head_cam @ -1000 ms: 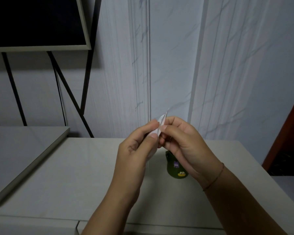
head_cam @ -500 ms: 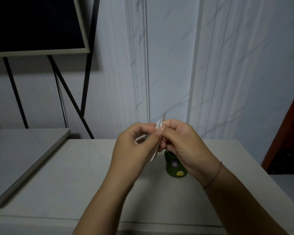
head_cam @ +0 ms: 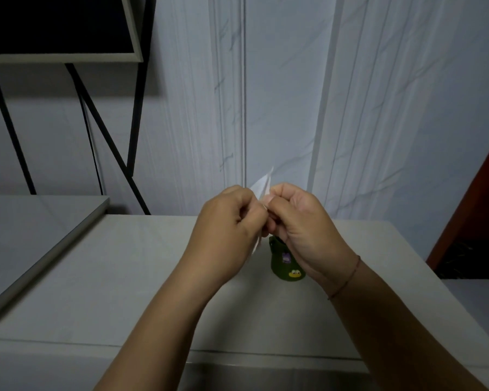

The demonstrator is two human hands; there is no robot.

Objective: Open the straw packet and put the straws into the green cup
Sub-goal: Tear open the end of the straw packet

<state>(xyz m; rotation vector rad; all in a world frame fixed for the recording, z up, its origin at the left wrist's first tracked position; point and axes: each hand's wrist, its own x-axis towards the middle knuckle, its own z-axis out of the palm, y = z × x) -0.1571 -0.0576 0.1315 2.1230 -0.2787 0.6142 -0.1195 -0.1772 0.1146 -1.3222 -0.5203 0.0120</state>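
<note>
straw packet (head_cam: 262,184): white, up in the air over the table (head_cam: 110,277), top corner poking out above the fingers
left hand (head_cam: 227,224): curled up, pinching the packet's left side
right hand (head_cam: 304,221): same deal, pinching the right side
green cup (head_cam: 283,265): upright on the table just below both hands, partly hidden behind the right one

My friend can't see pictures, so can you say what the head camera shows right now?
A left hand and a right hand pinch a white straw packet between them above a pale table. A small green cup with cartoon stickers stands on the table, partly hidden by the right hand.
</note>
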